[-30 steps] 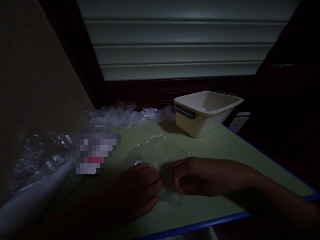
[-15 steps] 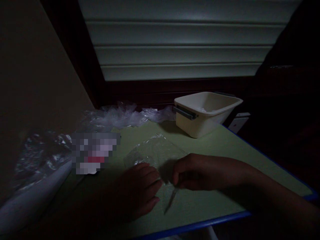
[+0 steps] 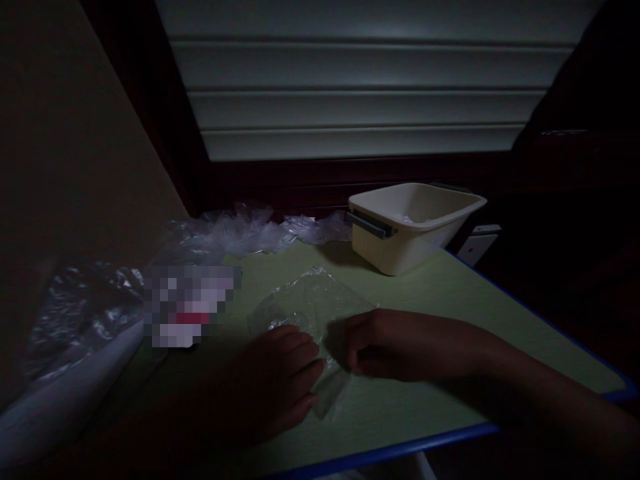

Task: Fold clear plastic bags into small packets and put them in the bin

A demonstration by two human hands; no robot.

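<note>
A clear plastic bag [image 3: 333,293] lies spread on the green tabletop, its near corner sticking out between my hands. My left hand [image 3: 287,377] rests on the bag's left part with its fingers laid out and slightly bent. Under those fingertips, a shiny crumpled patch of the plastic shows. My right hand [image 3: 387,343] is at the bag's right edge, thumb and forefinger pinched together on the film. The picture is dark, so the exact pinch point is hard to make out.
A cream plastic bin [image 3: 390,253] with grey handles stands at the back right, some clear plastic inside. Crumpled clear bags [image 3: 240,233] line the back edge. At left are a blurred-out packet [image 3: 193,300] and more plastic film [image 3: 85,313]. The table [image 3: 425,417] has a blue edge.
The bag's near corner has turned from a thin raised fold to lying flatter and wider between my hands. Both hands have hardly moved.
</note>
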